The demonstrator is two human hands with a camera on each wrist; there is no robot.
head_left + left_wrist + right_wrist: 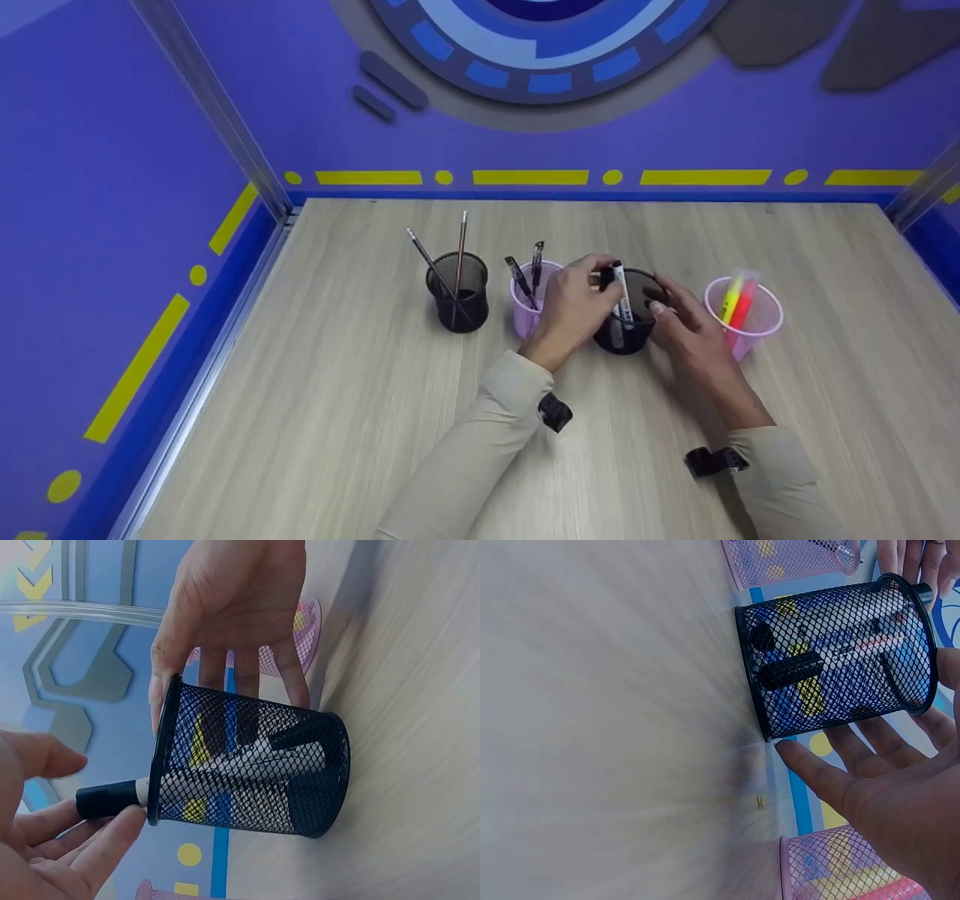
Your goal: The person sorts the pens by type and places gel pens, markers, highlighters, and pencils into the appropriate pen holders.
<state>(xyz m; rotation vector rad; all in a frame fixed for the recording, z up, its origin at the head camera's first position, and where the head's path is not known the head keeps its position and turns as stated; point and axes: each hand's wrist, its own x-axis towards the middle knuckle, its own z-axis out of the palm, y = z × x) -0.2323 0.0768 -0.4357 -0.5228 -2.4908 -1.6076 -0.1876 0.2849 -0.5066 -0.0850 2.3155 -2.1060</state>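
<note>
My left hand pinches the black cap of a white marker at the rim of a black mesh pen cup. The marker's white barrel reaches down inside that cup. At least one more marker stands in there, its black end near the base. From the right side, my right hand holds the cup, thumb at the rim and fingers along the far wall. The cup is upright on the table.
Left of my left hand stands a pink mesh cup with two black pens. Farther left, another black mesh cup holds pencils. Close beside my right hand, a pink mesh cup holds yellow and red highlighters. Walls border the wooden table.
</note>
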